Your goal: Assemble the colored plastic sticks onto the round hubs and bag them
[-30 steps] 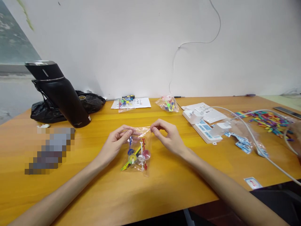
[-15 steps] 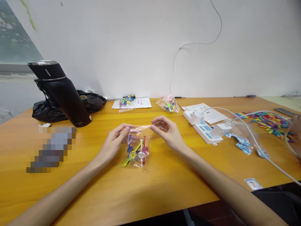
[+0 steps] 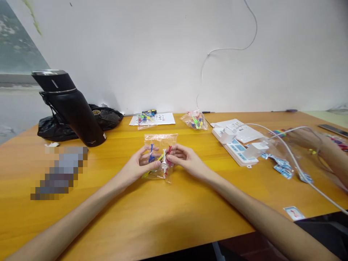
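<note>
Both hands gripping a clear plastic bag of colourful plastic pieces
The left hand (image 3: 136, 163) is clamped on the left side of the clear plastic bag (image 3: 160, 148), the right hand (image 3: 189, 159) on its right, over the middle of the desk (image 3: 160, 217); two similar bags (image 3: 196, 120) lie near the far edge, a black vacuum flask (image 3: 77, 114) toward the far left corner.
</note>
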`<state>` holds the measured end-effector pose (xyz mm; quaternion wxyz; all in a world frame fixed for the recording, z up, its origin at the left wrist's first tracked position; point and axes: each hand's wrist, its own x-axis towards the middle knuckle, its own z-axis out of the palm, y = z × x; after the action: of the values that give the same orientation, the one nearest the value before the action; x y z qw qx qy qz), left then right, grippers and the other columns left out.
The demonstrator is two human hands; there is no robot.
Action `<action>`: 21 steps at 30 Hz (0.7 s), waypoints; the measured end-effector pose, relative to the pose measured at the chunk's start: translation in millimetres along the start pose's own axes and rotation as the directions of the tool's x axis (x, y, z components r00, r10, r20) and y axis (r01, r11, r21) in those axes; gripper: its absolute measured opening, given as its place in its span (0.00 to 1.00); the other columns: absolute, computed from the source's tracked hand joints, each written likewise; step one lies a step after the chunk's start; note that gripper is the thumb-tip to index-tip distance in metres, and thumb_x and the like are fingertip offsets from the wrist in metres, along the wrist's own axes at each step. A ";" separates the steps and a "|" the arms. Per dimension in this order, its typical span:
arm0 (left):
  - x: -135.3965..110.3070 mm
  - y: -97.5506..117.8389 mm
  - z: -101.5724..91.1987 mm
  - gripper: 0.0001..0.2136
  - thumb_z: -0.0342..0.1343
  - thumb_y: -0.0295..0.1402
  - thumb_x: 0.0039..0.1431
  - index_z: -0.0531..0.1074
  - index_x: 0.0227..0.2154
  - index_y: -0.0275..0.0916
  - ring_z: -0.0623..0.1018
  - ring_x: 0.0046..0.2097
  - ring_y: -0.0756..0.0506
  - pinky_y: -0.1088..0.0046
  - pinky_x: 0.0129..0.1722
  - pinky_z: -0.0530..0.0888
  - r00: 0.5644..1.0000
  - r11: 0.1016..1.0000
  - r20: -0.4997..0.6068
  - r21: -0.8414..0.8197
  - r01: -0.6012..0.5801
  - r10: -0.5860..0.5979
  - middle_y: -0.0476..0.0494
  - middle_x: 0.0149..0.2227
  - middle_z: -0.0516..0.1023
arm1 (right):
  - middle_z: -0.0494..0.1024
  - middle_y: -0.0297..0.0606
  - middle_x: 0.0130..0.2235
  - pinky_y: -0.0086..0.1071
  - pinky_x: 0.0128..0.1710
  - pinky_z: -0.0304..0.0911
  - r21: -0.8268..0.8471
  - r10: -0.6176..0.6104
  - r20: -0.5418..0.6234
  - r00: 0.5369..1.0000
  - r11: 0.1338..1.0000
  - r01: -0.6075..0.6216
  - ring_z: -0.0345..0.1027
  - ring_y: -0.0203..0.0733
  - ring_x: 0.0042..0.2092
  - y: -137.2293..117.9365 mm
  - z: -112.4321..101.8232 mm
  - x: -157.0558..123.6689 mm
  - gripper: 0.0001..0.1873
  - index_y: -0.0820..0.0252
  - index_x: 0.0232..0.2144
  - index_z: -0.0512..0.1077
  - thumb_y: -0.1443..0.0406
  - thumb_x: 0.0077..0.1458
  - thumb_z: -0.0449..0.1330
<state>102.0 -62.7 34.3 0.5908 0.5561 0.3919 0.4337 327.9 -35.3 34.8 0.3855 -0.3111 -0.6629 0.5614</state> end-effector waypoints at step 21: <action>4.4 -6.6 -3.1 0.15 0.57 0.46 0.65 0.73 0.46 0.41 0.76 0.53 0.43 0.66 0.53 0.74 0.991 0.986 -0.123 -0.155 -0.064 0.045 0.42 0.53 0.75 | 0.79 0.40 0.51 0.38 0.55 0.69 0.075 0.081 -0.015 0.997 0.994 -0.079 0.77 0.42 0.49 -3.4 -1.8 2.3 0.20 0.57 0.50 0.72 0.57 0.57 0.67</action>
<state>101.0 -57.6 27.7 0.5967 0.4912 0.3753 0.5117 328.4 -33.1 38.6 0.3799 -0.3277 -0.6251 0.5980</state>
